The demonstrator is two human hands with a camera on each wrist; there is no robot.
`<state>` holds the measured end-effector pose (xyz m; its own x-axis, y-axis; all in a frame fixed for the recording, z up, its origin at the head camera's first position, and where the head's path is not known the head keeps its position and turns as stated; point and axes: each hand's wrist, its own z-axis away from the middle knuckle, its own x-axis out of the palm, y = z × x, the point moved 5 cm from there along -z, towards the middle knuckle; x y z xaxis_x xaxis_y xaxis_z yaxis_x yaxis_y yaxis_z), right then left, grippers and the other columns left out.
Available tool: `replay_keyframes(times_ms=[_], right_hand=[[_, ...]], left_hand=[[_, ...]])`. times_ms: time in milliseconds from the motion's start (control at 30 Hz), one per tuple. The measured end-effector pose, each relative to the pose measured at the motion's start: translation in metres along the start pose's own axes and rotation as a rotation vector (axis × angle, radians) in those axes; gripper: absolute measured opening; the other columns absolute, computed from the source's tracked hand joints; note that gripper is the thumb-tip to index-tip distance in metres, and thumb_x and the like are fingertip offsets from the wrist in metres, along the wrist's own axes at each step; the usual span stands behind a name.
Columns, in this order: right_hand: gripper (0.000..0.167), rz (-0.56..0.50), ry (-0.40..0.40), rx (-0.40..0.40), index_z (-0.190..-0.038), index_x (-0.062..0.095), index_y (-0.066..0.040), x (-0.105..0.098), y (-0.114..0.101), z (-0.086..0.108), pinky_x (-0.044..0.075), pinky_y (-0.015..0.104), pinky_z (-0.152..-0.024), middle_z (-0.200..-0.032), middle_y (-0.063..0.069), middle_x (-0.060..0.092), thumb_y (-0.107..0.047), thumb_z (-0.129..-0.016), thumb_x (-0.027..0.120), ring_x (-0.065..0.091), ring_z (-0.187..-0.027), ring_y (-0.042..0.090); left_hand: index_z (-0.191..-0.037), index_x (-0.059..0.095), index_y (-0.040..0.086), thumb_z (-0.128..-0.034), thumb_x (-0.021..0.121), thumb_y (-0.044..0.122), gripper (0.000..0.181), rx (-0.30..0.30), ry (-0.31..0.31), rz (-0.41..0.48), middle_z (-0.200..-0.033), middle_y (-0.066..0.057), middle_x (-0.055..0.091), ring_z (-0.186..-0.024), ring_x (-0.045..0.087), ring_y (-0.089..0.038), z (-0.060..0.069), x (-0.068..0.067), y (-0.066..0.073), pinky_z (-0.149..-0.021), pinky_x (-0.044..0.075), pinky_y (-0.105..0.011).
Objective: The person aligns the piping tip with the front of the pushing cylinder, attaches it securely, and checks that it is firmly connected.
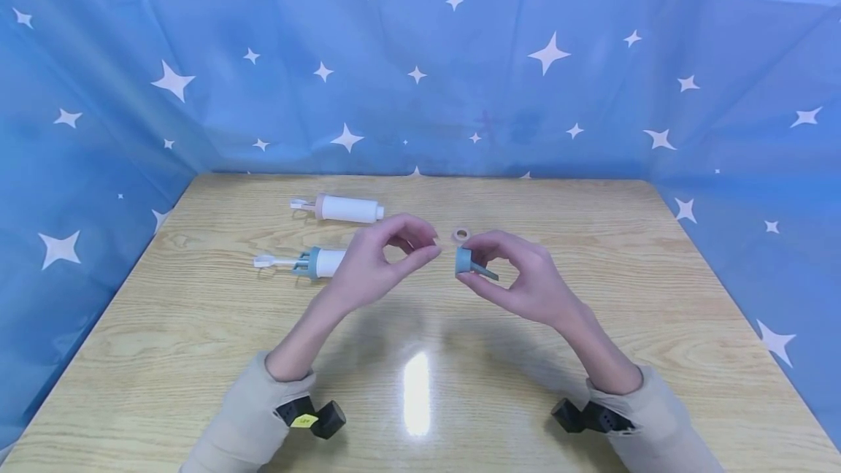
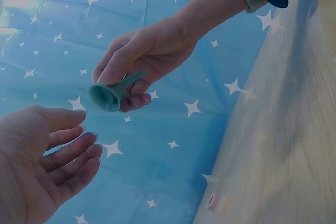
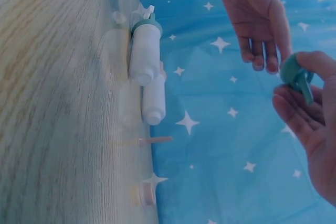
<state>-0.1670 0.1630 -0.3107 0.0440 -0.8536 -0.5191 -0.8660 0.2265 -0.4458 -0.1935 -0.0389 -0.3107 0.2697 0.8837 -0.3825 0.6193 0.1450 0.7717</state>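
My right hand (image 1: 528,279) pinches a small teal cap-like piece (image 1: 463,260) between thumb and fingers, above the table. The left wrist view shows the piece's (image 2: 101,98) hollow round end facing my left hand, with a narrow prong running back toward the right palm. My left hand (image 1: 369,265) is held just left of it, fingers loosely bent and holding nothing. Behind that hand lies a white cylinder with a teal collar (image 1: 314,263) and a white tip, partly hidden. Farther back is a similar white cylinder (image 1: 351,209) with a pink collar.
A small pink ring (image 1: 462,234) lies on the wooden table (image 1: 420,327) beyond the hands. The right wrist view also shows a thin pink piece (image 3: 157,140) near the white cylinders. A blue star-patterned cloth (image 1: 460,93) hangs behind the table.
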Motion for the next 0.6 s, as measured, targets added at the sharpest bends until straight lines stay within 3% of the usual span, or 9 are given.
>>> replay_keyframes(times_ms=[600], right_hand=[[0.040,0.026,0.000,0.016,-0.113,0.067,0.000,-0.001,0.006,0.001,0.054,0.018,-0.076,-0.094,0.002,0.071,-0.037,-0.097,0.068,0.066,-0.081,0.012]], left_hand=[[-0.114,0.070,0.006,-0.0903,0.077,0.009,0.025,-0.051,-0.047,-0.060,-0.103,-0.003,0.069,-0.090,0.067,-0.014,-0.003,-0.027,-0.019,-0.082,0.056,-0.034]])
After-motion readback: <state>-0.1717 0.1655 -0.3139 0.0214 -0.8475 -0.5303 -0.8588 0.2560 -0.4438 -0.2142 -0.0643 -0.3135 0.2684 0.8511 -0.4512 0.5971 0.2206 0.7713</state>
